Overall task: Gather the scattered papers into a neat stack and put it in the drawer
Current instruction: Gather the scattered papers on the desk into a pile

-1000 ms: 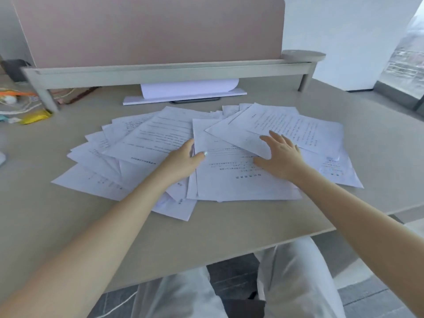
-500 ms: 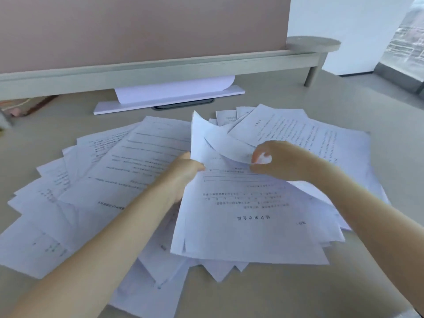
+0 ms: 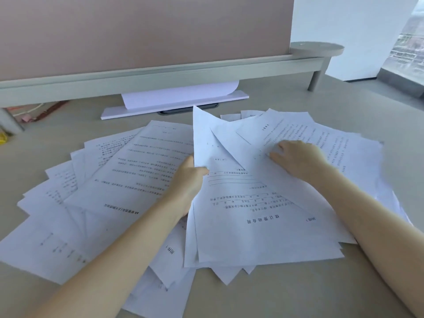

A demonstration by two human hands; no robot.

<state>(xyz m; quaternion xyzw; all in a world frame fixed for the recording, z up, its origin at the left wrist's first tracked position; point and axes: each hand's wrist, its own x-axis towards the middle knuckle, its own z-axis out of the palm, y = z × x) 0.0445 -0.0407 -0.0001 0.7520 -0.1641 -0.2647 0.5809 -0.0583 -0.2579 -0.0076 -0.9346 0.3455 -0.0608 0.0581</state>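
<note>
Several printed white papers [image 3: 128, 180] lie fanned out across the beige desk [image 3: 275, 294]. My left hand [image 3: 187, 183] pinches the left edge of the middle sheets [image 3: 252, 230], whose far corner curls up off the pile. My right hand [image 3: 298, 159] rests palm down on the sheets on the right [image 3: 325, 138], fingers pointing left and pressed on the paper. No drawer is in view.
A pink partition on a grey shelf rail [image 3: 160, 81] runs along the back of the desk. Under it a white stand [image 3: 174, 104] holds a curled sheet. Cables and small items [image 3: 34, 113] lie at the far left. A window is at the right.
The view has drawn closer to the pile. My left hand has lifted the edge of the middle sheets higher. My right hand went from gripping a sheet to lying flat, a little further right.
</note>
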